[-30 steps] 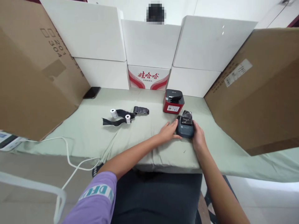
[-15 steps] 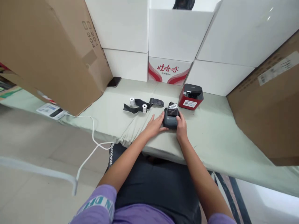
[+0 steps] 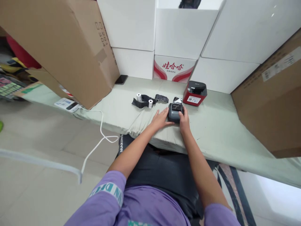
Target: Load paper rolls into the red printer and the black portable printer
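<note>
A small dark grey label printer (image 3: pixel 173 117) rests on the cloth-covered table, with a glossy black strip (image 3: pixel 177 103) standing out of its top. My left hand (image 3: pixel 160 120) braces its left side, fingers stretched along it and thumb reaching across the front edge. Gripping the right side is my right hand (image 3: pixel 184 121), its thumb on the top face near the strip. Left of the printer lie two small white rolls (image 3: pixel 139 98) and a crumpled black ribbon (image 3: pixel 140 104). Beyond it to the right stands a red box-shaped device (image 3: pixel 192 99) with a black top.
White boxes (image 3: pixel 178 31) are stacked along the back, one with red print (image 3: pixel 174 68). Large cardboard boxes stand left (image 3: pixel 77 53) and right (image 3: pixel 270 110). A phone (image 3: pixel 121 79) lies near the left box. A white cable (image 3: pixel 102 125) hangs over the table's front edge.
The camera view has shifted slightly, so everything sits a little differently in frame. Both hands stay on the printer; the right thumb has moved slightly on its top.
</note>
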`<action>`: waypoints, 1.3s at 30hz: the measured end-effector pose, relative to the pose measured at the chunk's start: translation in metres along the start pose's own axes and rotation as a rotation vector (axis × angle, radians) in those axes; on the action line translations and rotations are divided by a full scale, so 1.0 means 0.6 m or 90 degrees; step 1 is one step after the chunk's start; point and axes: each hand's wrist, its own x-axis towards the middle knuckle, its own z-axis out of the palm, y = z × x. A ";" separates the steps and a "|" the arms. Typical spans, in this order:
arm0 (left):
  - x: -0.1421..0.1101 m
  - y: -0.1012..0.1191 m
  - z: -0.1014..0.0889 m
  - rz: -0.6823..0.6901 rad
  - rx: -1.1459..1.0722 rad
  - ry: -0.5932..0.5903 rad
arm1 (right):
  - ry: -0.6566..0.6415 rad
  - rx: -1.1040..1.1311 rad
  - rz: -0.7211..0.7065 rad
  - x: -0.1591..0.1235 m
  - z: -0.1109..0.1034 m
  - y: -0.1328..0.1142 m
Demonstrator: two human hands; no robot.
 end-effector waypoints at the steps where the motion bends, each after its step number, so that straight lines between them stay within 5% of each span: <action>1: 0.000 0.001 0.000 -0.002 0.002 0.004 | 0.002 0.006 0.004 0.000 0.000 0.000; 39: 0.020 0.006 -0.008 -0.041 0.070 0.010 | 0.021 -0.060 -0.019 0.008 -0.014 0.016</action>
